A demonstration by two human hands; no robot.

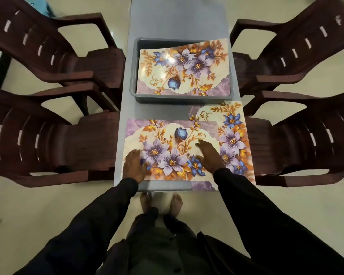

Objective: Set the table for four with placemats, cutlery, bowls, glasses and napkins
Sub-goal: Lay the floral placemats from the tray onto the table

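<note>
l hand & r hand flat, fingers straight, pressing purple-floral placemat w/ gold leaves.

Nothing readable here tbh. The placemats at 6 o'clock and 12 o'clock only carry a flower print, purple and blue blooms with orange leaves, no words or numbers on them. The grey tub at 12 o'clock shows no label or brand that I can make out either.
</note>
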